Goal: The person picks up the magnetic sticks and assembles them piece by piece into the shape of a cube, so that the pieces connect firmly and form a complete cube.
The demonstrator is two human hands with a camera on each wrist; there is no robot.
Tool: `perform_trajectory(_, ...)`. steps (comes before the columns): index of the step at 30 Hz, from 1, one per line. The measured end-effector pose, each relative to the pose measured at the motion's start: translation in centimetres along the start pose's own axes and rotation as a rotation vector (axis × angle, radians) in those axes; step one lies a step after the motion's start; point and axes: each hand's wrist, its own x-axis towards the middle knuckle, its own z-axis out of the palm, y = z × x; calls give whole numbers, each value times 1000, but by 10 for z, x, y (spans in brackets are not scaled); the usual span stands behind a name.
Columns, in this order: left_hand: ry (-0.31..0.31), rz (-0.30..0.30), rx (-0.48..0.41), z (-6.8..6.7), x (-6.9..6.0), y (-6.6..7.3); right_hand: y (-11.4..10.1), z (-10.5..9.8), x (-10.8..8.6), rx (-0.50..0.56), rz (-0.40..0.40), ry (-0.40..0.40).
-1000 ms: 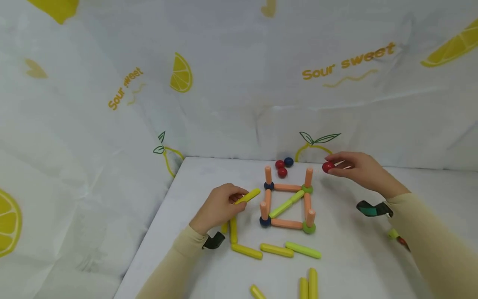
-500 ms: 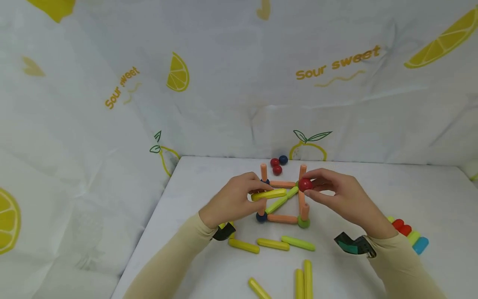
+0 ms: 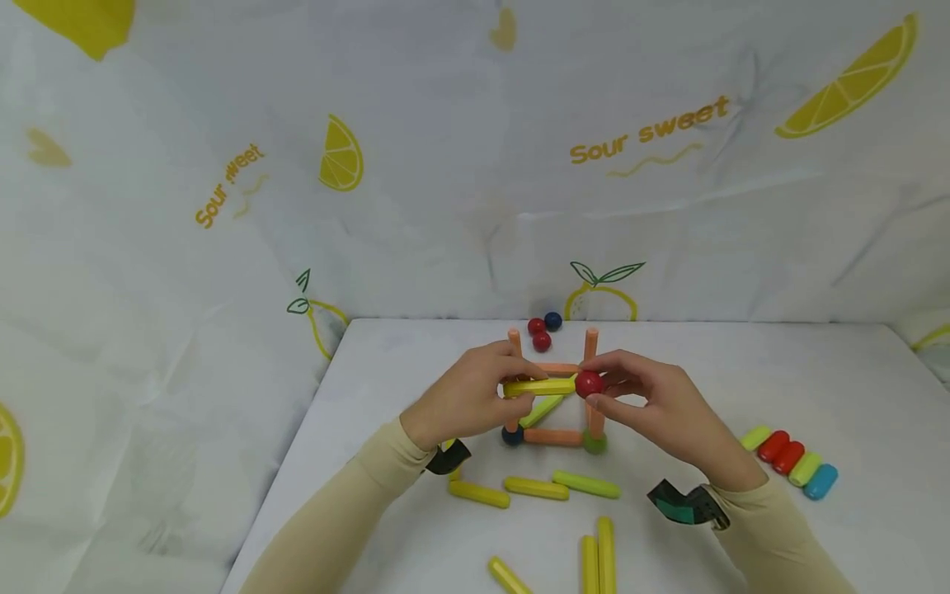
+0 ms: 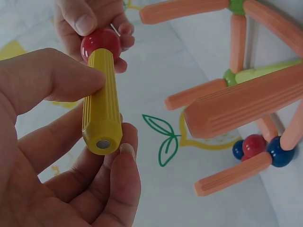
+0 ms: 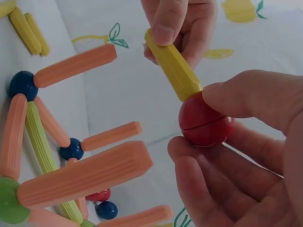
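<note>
My left hand (image 3: 475, 389) pinches a yellow stick (image 3: 545, 386) between thumb and fingers. Its far end touches a red ball (image 3: 590, 384), which my right hand (image 3: 656, 404) holds by the fingertips. In the right wrist view the yellow stick (image 5: 175, 66) meets the red ball (image 5: 202, 120) end-on. Behind and below both hands stands a square frame of orange sticks (image 3: 555, 437) with blue balls (image 3: 513, 435) and green balls (image 3: 594, 442) at its corners, upright orange sticks on them and a light green diagonal (image 3: 543, 410). The hands hide part of it.
Two red balls (image 3: 542, 341) and a blue ball (image 3: 552, 322) lie behind the frame. Yellow sticks (image 3: 536, 488) and a light green stick (image 3: 586, 484) lie in front. Short red, green and blue pieces (image 3: 788, 458) sit at the right, beside my right forearm.
Both hands have come together over the frame; the right moved left with the red ball, the left moved right with the yellow stick. Ball and stick now touch.
</note>
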Motion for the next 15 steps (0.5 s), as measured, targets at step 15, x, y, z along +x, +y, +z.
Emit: perform_trajectory(15,45,112,-57,1,10,-3,1,6,1,-100,-111,55)
